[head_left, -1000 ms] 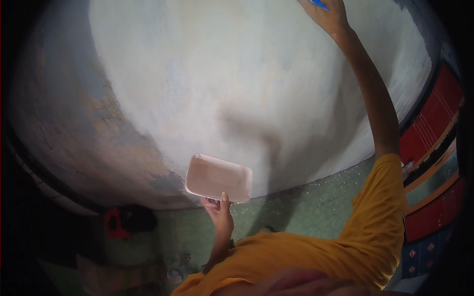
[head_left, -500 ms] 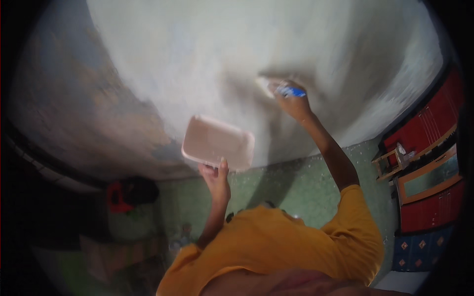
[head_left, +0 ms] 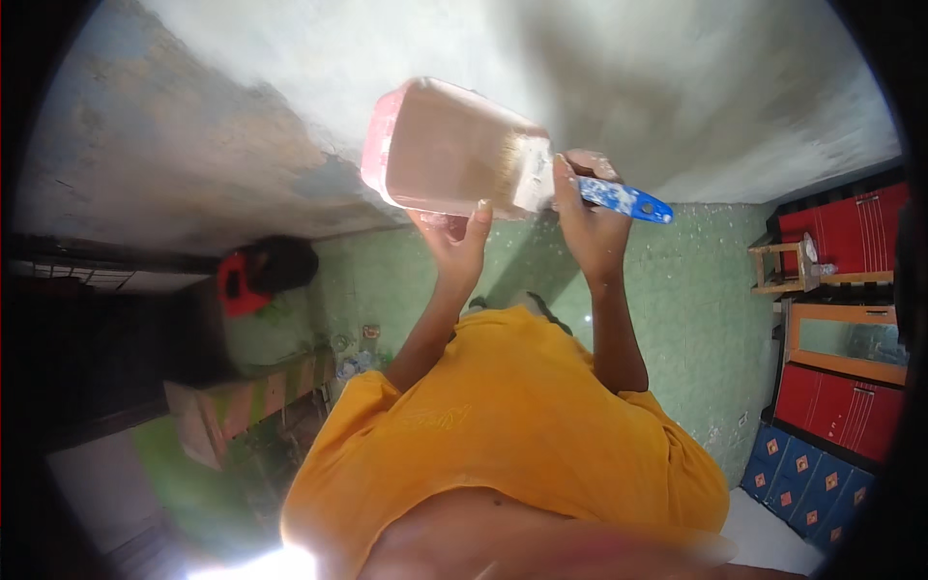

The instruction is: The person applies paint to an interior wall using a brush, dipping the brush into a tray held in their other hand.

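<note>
Above the orange short-sleeved shirt (head_left: pixel 527 406), the left hand (head_left: pixel 459 253) grips the pale pink rectangular plastic tub (head_left: pixel 449 145) by its near edge, thumb up, while the right hand (head_left: pixel 594 237) closes around the flat paintbrush with a paint-spattered blue handle (head_left: pixel 614 197), its bristles at the tub's right end. Good loading here likely means holding the tub steady and wiping excess off against the rim, clear of the patchy white-and-grey wall (head_left: pixel 290 48) beyond.
</note>
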`<state>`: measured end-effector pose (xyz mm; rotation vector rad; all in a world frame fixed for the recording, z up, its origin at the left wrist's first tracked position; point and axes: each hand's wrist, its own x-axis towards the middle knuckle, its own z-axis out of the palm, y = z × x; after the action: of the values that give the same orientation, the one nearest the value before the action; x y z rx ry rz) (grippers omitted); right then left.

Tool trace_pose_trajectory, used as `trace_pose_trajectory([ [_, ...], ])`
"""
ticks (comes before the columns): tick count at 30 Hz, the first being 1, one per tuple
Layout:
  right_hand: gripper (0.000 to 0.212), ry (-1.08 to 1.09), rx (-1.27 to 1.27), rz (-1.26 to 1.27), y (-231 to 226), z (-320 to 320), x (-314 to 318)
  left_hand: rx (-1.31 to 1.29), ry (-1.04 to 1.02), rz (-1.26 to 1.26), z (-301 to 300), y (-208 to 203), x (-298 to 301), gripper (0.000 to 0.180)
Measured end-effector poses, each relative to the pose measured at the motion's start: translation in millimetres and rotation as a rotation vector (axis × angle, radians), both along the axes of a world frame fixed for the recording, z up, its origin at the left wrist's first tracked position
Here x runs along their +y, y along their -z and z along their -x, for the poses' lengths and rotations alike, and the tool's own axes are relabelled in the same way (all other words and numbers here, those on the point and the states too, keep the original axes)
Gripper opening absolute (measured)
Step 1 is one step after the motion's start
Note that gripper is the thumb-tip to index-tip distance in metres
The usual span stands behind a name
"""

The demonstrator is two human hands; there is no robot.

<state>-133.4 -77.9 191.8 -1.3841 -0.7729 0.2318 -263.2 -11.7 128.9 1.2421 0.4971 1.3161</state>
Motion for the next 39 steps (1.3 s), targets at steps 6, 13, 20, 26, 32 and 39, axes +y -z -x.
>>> trace_pose_trajectory([
  [6, 0.011, 0.056, -0.138, 0.116, 33, -4, -1, 0.019, 0.055, -0.094, -7, 34, -12, 0.093],
  [13, 0.013, -0.088, -0.038, 0.094, 51, -27, -7, 0.035, 0.004, -0.056, -22, 56, -25, 0.096],
  [20, 0.011, -0.085, 0.202, 0.043, 69, -45, -22, 0.029, -0.061, -0.026, -41, 61, -38, 0.097],
  [26, 0.009, -0.213, 0.877, -0.306, 113, -75, -40, 0.051, -0.15, 0.056, -50, 56, -42, 0.089],
  [32, 0.012, -0.245, 1.239, -0.336, 140, -85, -32, -0.022, -0.143, 0.156, -55, 64, -33, 0.074],
  [39, 0.019, -0.163, 1.093, -0.298, 147, -97, -5, -0.097, -0.236, 0.232, -42, 54, -25, 0.07],
])
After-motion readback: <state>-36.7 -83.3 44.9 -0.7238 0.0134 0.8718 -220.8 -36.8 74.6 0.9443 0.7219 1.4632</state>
